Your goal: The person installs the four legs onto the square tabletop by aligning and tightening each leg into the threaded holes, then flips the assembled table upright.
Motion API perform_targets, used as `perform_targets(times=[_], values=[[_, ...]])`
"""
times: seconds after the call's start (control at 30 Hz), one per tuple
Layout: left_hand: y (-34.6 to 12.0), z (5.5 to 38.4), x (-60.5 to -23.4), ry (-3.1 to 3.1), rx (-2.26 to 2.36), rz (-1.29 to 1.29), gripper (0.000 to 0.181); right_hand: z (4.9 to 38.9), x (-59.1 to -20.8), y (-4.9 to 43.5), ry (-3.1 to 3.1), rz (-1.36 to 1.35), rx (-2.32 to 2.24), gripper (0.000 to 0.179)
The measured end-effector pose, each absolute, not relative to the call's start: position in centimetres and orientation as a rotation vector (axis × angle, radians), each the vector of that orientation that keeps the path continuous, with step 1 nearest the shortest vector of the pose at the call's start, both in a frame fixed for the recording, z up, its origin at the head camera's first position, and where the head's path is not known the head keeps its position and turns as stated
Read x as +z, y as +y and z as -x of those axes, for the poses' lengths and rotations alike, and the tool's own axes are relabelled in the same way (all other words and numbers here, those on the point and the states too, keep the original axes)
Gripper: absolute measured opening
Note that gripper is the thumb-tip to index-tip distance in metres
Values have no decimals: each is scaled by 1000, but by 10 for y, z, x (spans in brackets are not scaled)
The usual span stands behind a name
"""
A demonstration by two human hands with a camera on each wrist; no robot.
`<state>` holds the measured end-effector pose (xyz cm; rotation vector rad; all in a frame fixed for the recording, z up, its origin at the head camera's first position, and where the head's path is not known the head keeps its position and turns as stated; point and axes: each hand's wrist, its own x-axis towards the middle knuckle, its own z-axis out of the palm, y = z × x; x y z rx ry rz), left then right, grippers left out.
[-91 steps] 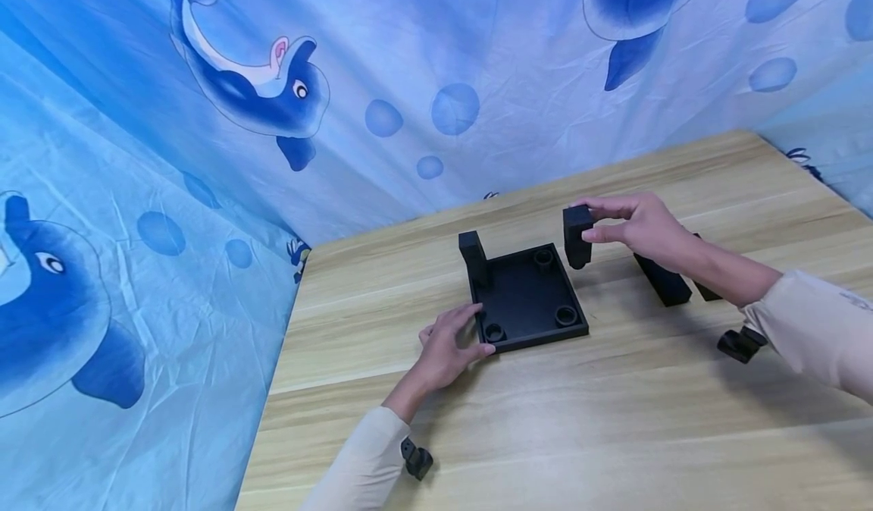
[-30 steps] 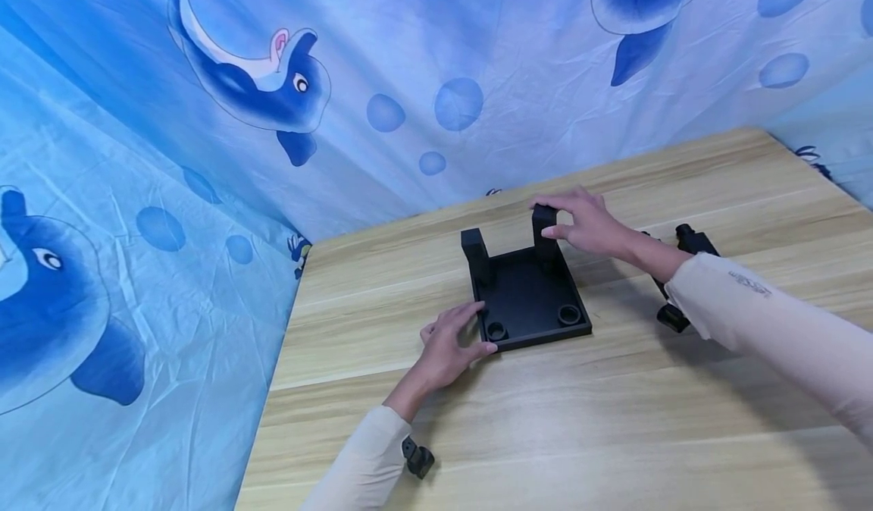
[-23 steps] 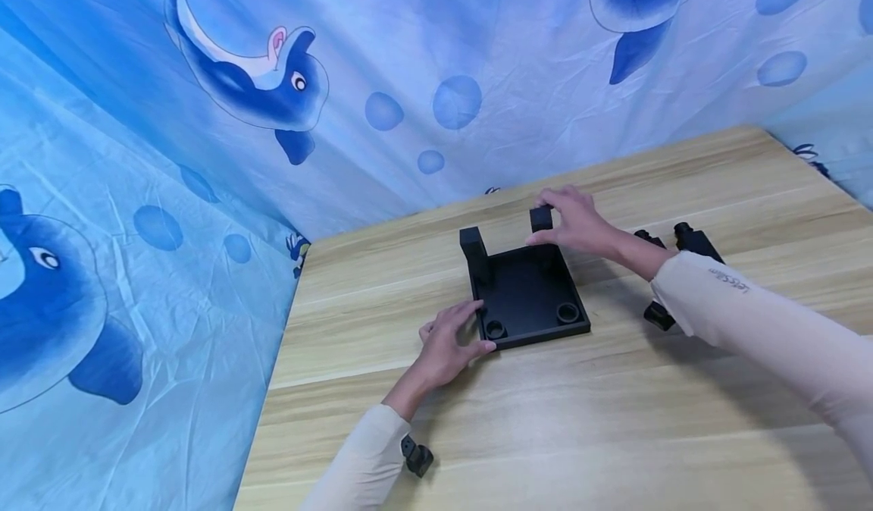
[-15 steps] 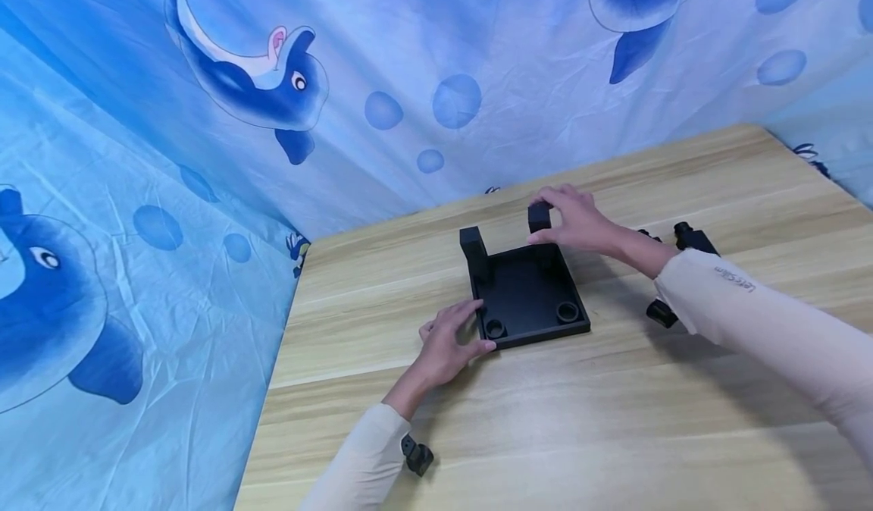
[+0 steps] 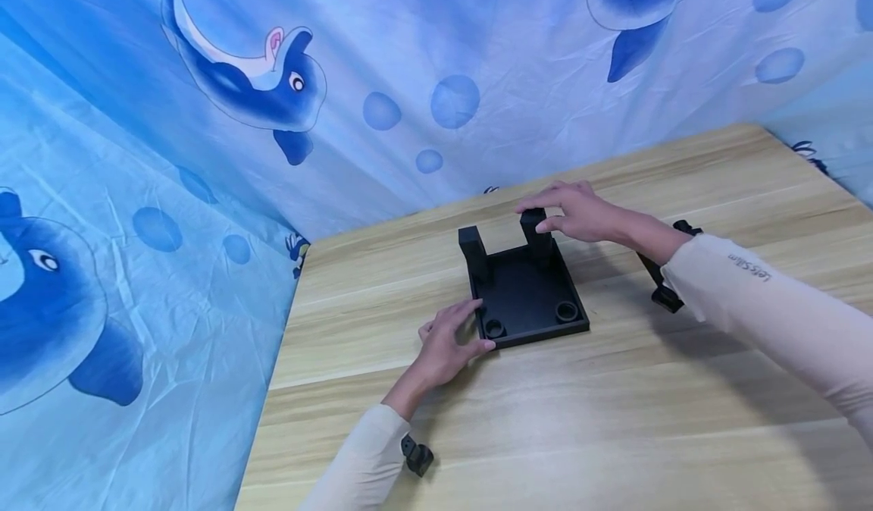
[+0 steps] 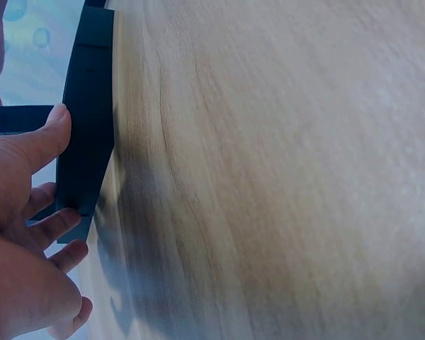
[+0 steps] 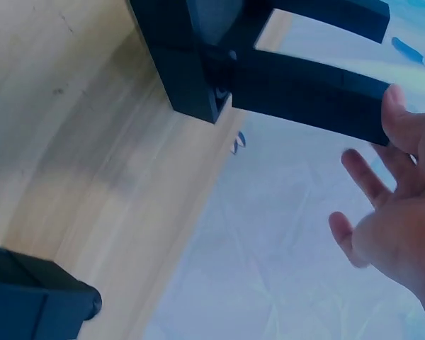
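A black square base (image 5: pixel 542 337) with a raised rim lies on the table; round sockets show at its two near corners. One black block leg (image 5: pixel 474 253) stands upright at its far left corner. Another leg (image 5: pixel 539 244) stands at the far right corner, its top pinched between the thumb and fingers of my right hand (image 5: pixel 578 211). The right wrist view shows this leg (image 7: pixel 308 95) against the base, thumb at its end. My left hand (image 5: pixel 443 344) grips the base's near left corner, thumb on the near edge and fingers along the left side.
Two loose black legs lie on the wooden table to the right, one leg (image 5: pixel 685 227) farther out, the other leg (image 5: pixel 650 268) largely hidden by the right arm. A blue curtain (image 5: pixel 423 56) with dolphins hangs along the table's far and left sides.
My right hand has carried the leg leftward from beside the base onto its far right corner. Most recently the thumb has shifted to the leg's right side. The left hand has stayed put.
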<state>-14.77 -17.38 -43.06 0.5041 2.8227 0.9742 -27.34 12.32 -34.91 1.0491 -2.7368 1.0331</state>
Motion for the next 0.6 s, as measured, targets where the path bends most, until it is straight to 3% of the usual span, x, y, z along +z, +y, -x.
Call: perform_targets(times=[0.3,0.6], values=[[-174,148,-430,2821,981,-502,70,275,-363,113,-2641,-768,1123,35],[-174,148,-430,2813,988,-502,70,274,-350,123,-2737,-945,1132,51]])
